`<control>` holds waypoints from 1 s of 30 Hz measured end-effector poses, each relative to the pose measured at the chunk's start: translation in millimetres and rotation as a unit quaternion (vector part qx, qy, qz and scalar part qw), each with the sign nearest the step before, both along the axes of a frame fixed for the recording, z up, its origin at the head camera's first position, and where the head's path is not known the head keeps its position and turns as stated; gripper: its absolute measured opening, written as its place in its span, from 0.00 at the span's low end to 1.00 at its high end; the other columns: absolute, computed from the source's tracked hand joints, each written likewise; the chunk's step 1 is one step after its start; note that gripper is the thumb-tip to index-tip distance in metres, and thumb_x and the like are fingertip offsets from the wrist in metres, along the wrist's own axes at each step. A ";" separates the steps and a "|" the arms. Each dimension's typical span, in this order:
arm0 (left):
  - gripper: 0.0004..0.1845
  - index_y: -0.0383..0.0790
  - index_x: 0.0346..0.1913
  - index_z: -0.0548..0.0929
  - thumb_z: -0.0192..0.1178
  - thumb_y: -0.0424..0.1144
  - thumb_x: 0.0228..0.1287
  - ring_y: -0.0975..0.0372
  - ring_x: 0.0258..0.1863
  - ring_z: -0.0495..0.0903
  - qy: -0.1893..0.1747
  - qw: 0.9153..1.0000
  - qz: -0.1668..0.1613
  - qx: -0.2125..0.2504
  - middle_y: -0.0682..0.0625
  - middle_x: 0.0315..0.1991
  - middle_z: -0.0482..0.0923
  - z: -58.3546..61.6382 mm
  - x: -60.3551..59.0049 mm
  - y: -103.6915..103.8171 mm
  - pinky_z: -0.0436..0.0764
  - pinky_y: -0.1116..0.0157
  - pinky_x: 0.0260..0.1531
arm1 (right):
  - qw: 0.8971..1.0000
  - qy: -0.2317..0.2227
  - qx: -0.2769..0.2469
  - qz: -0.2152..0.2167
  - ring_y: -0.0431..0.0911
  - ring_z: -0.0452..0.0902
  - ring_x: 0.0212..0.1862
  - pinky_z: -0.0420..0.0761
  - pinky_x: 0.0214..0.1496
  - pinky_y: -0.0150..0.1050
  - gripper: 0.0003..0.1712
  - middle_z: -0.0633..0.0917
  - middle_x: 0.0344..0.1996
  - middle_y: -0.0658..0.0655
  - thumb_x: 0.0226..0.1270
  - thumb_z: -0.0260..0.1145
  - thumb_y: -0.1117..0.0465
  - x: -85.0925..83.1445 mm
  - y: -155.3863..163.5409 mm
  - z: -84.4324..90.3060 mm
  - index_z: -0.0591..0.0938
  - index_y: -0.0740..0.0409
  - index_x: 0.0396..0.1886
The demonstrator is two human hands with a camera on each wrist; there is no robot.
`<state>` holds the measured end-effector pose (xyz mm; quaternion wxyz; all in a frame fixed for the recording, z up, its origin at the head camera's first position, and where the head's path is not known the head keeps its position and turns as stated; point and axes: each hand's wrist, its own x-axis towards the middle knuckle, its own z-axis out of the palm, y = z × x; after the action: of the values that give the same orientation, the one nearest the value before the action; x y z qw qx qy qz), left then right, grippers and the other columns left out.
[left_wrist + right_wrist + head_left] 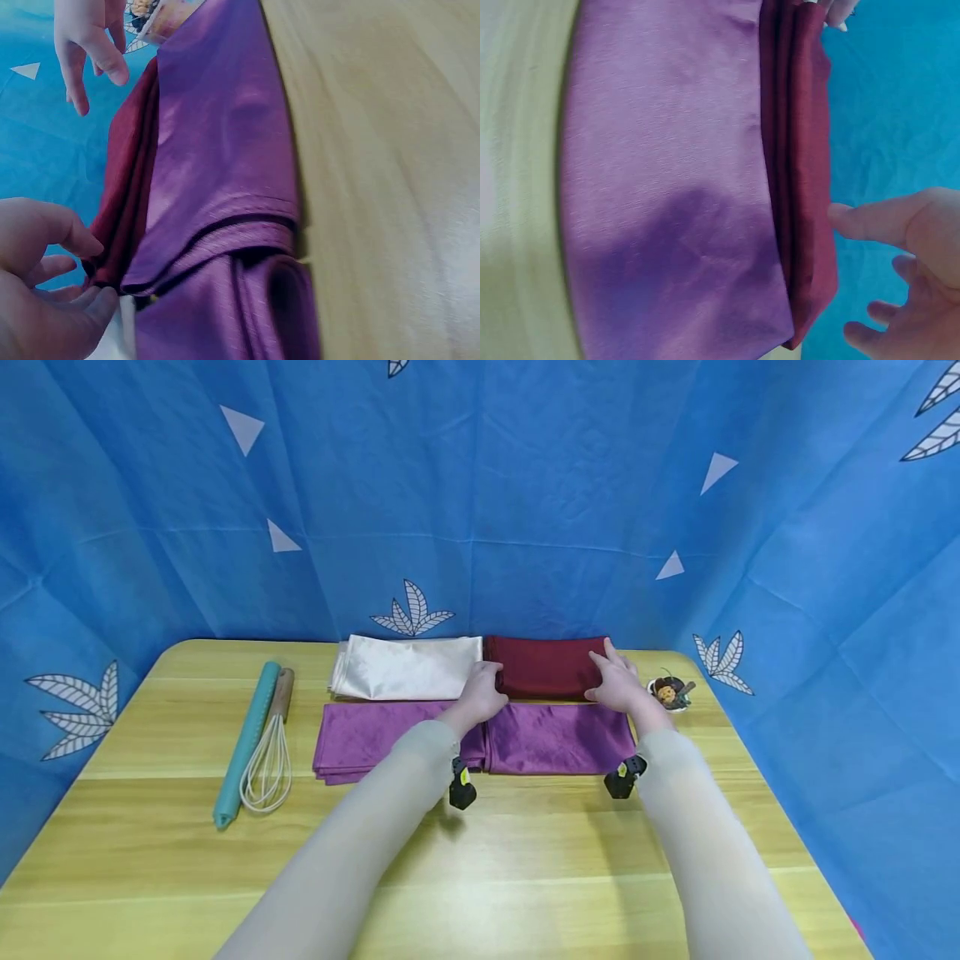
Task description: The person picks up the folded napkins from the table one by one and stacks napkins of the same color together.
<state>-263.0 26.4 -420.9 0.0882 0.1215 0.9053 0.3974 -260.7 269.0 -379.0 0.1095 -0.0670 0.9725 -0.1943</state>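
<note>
Head view: your left hand (482, 693) is pinching the red cloth (546, 667) at its left end; your right hand (619, 685) is holding fingers apart at the right.

Live on my left: wooden-handled whisk (278, 712) beside teal rod (247, 743); to my right, small ornament (670, 692); blue curtain (480, 485) behind table (525, 860).

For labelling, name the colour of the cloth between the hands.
Dark red; the cloth shows best in the head view.
</note>
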 end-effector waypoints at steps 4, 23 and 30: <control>0.30 0.31 0.68 0.62 0.55 0.28 0.64 0.51 0.63 0.64 0.000 1.000 0.008 0.028 0.36 0.68 0.56 -2.7 5.1 -2.3 0.71 0.60 0.53 | 1.000 0.010 -0.009 -0.007 0.74 0.35 0.69 0.43 0.67 0.66 0.42 0.37 0.72 0.72 0.61 0.63 0.67 5.9 0.7 -4.2 0.55 0.70 0.72; 0.24 0.32 0.60 0.73 0.54 0.25 0.57 0.51 0.49 0.78 0.003 0.994 0.006 0.108 0.36 0.54 0.74 -10.2 50.9 -15.1 0.78 0.60 0.48 | 0.995 0.089 -0.042 0.005 0.69 0.55 0.65 0.53 0.66 0.62 0.29 0.65 0.63 0.75 0.63 0.60 0.65 53.1 6.5 -22.3 0.68 0.73 0.63; 0.26 0.30 0.61 0.71 0.56 0.28 0.56 0.51 0.51 0.76 -0.010 0.998 -0.002 0.065 0.37 0.54 0.75 -9.4 58.0 -11.1 0.76 0.58 0.50 | 0.995 0.097 -0.032 -0.022 0.69 0.59 0.62 0.57 0.62 0.63 0.29 0.69 0.57 0.78 0.60 0.64 0.64 61.0 16.4 -34.9 0.70 0.75 0.59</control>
<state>-205.0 15.3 -430.3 0.0899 0.1249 0.8762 0.4567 -199.7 285.4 -413.9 0.0084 -0.0678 0.9731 -0.2201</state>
